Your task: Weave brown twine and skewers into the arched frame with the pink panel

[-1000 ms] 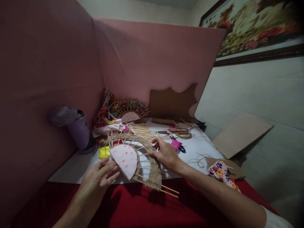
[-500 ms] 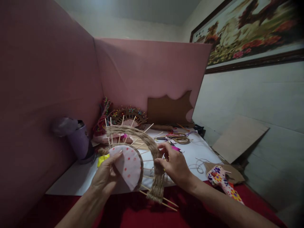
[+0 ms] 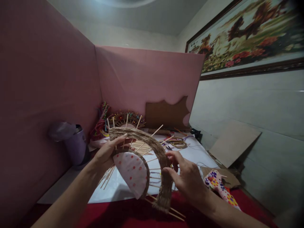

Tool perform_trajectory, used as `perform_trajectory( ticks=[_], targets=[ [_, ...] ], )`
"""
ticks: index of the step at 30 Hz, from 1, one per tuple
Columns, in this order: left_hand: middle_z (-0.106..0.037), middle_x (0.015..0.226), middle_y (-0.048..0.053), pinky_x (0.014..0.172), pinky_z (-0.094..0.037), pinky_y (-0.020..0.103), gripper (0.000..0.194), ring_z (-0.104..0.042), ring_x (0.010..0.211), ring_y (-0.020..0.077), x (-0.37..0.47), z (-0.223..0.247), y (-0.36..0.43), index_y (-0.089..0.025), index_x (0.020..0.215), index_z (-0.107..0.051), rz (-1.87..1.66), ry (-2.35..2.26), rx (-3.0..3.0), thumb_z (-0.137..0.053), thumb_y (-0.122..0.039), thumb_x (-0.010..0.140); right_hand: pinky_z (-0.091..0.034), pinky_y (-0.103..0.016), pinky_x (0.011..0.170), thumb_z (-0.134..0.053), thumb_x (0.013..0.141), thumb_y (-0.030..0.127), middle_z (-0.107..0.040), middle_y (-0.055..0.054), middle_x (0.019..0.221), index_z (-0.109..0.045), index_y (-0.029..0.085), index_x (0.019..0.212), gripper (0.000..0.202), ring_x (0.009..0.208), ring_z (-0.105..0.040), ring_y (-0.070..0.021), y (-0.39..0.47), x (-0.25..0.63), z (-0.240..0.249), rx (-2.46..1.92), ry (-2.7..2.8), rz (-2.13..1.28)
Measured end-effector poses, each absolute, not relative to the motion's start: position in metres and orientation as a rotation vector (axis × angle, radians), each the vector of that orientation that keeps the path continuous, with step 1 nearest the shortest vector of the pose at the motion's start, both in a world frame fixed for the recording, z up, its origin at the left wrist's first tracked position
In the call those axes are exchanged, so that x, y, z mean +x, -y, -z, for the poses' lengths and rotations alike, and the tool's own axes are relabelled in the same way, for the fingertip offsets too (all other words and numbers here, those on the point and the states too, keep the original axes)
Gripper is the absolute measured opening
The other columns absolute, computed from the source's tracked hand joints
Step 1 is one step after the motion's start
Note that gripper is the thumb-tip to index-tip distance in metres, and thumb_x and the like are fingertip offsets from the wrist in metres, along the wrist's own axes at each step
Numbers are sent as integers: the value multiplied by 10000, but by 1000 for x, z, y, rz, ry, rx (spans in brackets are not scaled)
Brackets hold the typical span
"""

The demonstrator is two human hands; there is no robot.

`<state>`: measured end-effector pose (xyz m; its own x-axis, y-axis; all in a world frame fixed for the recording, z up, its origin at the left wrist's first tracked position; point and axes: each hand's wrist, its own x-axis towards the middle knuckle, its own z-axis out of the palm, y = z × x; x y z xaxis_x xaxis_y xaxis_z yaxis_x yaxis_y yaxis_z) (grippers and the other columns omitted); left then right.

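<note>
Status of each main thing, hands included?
Twine arch, held up
Left hand, gripping the arch
Right hand, pinching the arch
Spotted half-disc, joined to the arch by sticks
Purple flask, open at the top
Brown cardboard, upright against the pink panel
Pale board, leaning against the wall
Framed picture, hung on the wall

No readable text, brand or number. Framed horse picture (image 3: pixel 239 39): small dark marks (image 3: pixel 194 43) inside its upper-left corner, possibly characters, too tiny to make out, script unclear.
</note>
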<state>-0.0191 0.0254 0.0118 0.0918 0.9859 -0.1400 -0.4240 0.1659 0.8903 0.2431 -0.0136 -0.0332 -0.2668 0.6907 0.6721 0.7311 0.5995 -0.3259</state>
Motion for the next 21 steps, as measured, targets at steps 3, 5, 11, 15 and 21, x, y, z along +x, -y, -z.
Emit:
perform_trajectory(
  ticks=[3,5,11,15,21],
  targets=[
    [-722,703,145,520,-542,290,195,-678,561,214,-18,-13,-33,-91,851,-694,-1195,-926,817,-611,-259,793,-400,-260,594,-542,871,224,-656,-33,874,-571,197,1007,141,681,-605,-155,17,251,11,-1046,2051,339],
    [-719,672,132,486,-535,292,141,-670,526,216,-15,-14,-37,-111,794,-681,-1203,-933,820,-635,-242,771,-381,-266,602,-467,921,259,-649,-44,870,-613,197,916,158,697,-593,-151,17,253,-12,-1028,2011,497],
    [-725,703,120,452,-530,284,147,-668,515,214,-7,-9,-37,-115,834,-678,-1228,-924,872,-705,-188,709,-355,-322,699,-462,920,347,-641,-71,827,-672,203,739,312,795,-540,-197,-14,228,-69,-1164,2223,445],
    [-735,797,113,484,-547,292,179,-661,510,190,-3,-7,-33,-133,853,-673,-1238,-892,915,-728,-150,684,-316,-287,603,-537,866,400,-598,-39,626,-657,182,583,376,622,-493,-148,-41,206,-76,-1220,2415,124],
    [-729,797,98,402,-516,263,215,-663,494,198,-3,-3,-29,-136,874,-655,-1160,-935,928,-733,-202,684,-243,-218,466,-583,766,273,-395,48,475,-594,128,526,280,469,-341,-67,-67,195,-62,-1205,2365,-592]
  ],
)
